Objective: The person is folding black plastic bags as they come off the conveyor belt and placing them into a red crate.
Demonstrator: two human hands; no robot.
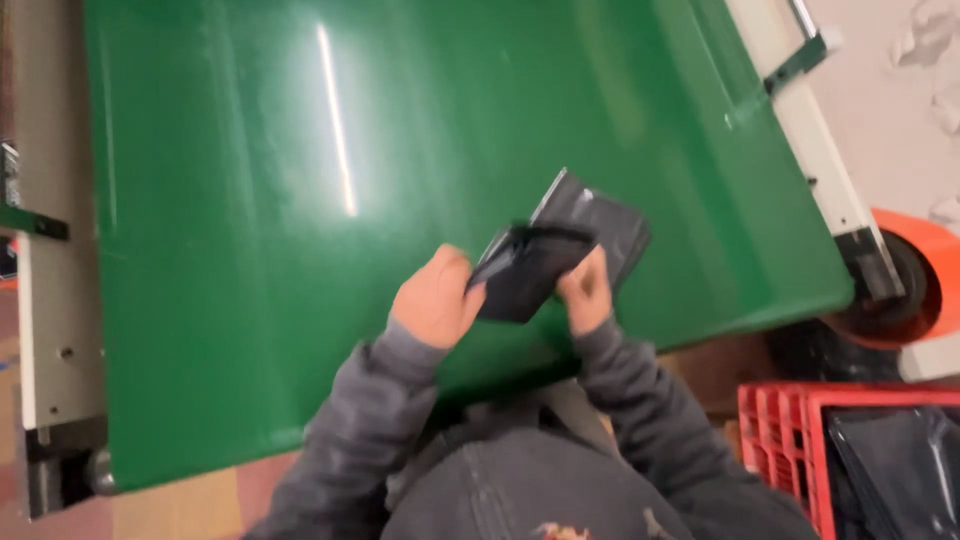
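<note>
Together the left hand and right hand grip a folded black plastic bag over the near edge of the green conveyor belt, with a red crate nearby.

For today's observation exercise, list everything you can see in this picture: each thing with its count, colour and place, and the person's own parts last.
conveyor belt: one, glossy green, fills most of the view
belt frame: pale side rails, along the left and upper right edges
black plastic pouches: a small blurred bundle, count unclear, held over the belt's near edge
crate: one, red, lower right corner
black bags: count unclear, inside the crate
orange wheeled part: one, right edge, beside the belt's end
grey sleeves: two, bottom centre
left hand: gripping the pouches' left side
right hand: gripping their right side
</note>
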